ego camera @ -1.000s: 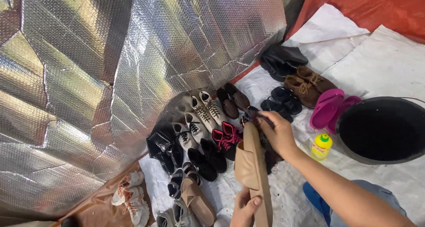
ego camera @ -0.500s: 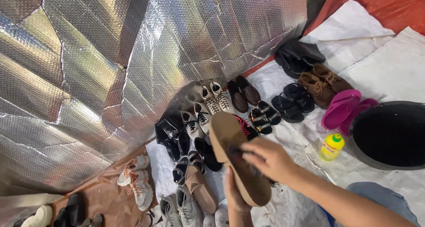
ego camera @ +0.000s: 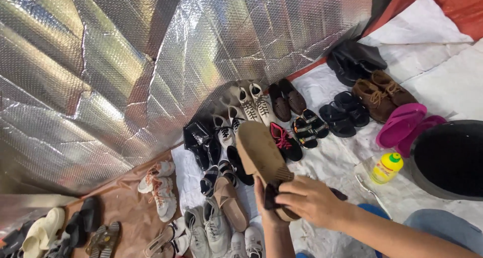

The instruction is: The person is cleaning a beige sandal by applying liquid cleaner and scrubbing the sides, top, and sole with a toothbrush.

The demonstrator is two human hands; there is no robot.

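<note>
Nearest, a tan shoe (ego camera: pixel 262 160) is held sole-up by the left hand (ego camera: pixel 267 207), fingers closed beneath its heel. Over it, the right hand (ego camera: pixel 309 200) is curled around a dark cloth (ego camera: pixel 271 195). Beyond, paired shoes (ego camera: pixel 282 117) are laid on white sheeting (ego camera: pixel 443 82).

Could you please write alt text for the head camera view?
Two hands hold a tan shoe sole-up: the left hand grips from below, the right hand presses a dark cloth on its heel. Rows of shoes lie on white sheeting beside silver foil.
</note>
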